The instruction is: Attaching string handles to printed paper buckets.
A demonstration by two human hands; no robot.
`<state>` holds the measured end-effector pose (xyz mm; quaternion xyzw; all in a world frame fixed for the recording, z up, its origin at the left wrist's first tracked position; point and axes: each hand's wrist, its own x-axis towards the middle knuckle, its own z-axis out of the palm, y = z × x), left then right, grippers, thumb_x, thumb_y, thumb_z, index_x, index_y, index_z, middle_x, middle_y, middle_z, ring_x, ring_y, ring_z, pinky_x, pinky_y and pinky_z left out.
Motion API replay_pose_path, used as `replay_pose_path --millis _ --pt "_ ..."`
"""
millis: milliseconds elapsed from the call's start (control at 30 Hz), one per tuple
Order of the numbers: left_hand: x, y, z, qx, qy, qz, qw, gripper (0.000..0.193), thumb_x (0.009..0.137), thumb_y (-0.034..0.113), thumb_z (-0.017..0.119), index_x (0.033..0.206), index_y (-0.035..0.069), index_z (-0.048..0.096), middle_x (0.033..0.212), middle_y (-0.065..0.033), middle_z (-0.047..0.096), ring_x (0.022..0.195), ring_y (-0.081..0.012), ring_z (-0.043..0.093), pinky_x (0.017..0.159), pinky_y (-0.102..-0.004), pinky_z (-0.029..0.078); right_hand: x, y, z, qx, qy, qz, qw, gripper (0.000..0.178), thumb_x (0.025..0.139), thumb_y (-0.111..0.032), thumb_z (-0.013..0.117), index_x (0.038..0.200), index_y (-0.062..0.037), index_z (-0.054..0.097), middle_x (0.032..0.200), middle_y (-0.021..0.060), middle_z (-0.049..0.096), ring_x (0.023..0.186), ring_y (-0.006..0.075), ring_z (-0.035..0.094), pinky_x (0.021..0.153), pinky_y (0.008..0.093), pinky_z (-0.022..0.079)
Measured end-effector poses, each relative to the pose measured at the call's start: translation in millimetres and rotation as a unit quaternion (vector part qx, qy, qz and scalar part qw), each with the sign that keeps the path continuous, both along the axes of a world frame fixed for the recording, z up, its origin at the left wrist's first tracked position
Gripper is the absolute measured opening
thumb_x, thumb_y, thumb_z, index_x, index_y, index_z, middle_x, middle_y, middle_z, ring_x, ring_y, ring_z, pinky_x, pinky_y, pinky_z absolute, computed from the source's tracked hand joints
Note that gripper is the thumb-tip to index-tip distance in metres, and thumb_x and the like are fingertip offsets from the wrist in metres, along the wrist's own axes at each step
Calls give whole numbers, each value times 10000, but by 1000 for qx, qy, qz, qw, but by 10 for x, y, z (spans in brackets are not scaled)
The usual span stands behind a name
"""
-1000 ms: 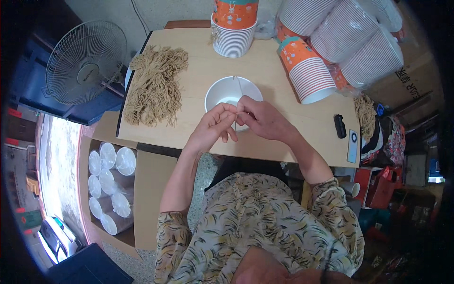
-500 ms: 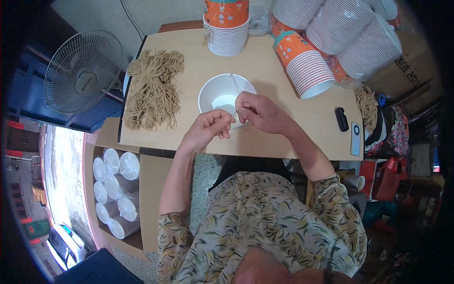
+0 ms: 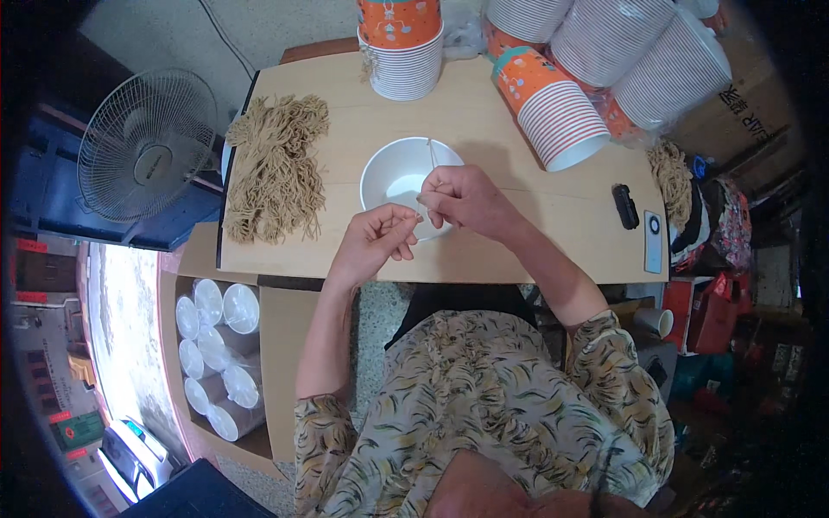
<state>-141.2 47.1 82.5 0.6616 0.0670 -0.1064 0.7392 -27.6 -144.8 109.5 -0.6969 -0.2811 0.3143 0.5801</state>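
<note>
Over a white paper tub (image 3: 377, 166) on the table, my two hands work on a thin tan cord (image 3: 432, 154). My right hand (image 3: 469, 201) is closed in a pinch on it, and a length sticks up past the fingers toward the tub's far rim. Just to its left, my left hand (image 3: 376, 242) pinches thumb and forefinger together at what looks like the cord's near end; the fingertips hide most of it. The hands are close but apart. A heap of tan cords (image 3: 278, 173) lies at the table's left side.
Stacked paper tubs (image 3: 406, 69) stand at the back; another stack (image 3: 561, 121) lies tilted at right before bagged tubs (image 3: 613, 47). A black object (image 3: 624, 207) and a pale remote-like item (image 3: 654, 243) sit at right. Left are a fan (image 3: 148, 164) and a carton (image 3: 278, 371) of wrapped lids or cups.
My hands have drawn slightly apart, and less cord shows between them. The whole view has shifted a little.
</note>
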Motion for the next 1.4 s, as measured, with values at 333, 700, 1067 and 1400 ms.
replay_pose_path --millis 333,700,1067,1400 --pt "17 -7 1 -21 16 33 999 146 978 203 660 1033 73 693 797 -6 690 644 -54 623 585 -183 447 73 -52 -106 16 22 1 1000 106 964 -123 624 930 -26 652 689 1 645 522 20 454 480 199 360" --pt "5 27 -61 -80 5 48 996 161 979 178 659 1035 29 679 864 -38 703 748 -88 664 664 -199 491 72 -65 -97 53 6 61 997 65 1003 -102 537 958 -54 542 803 8 657 591 35 476 536 207 398" --pt "-6 12 -67 -106 20 78 991 157 970 194 669 1025 46 679 826 -16 684 680 -79 630 651 -202 501 93 -88 -53 20 -56 62 996 98 946 -111 578 894 -29 560 711 -8 599 641 55 499 594 263 406" --pt "-41 -182 26 57 -57 118 990 117 962 139 676 1027 42 678 787 0 669 629 -56 628 551 -185 444 50 26 -45 57 2 13 998 76 958 -83 601 939 -10 607 620 -32 541 519 44 461 508 229 369"
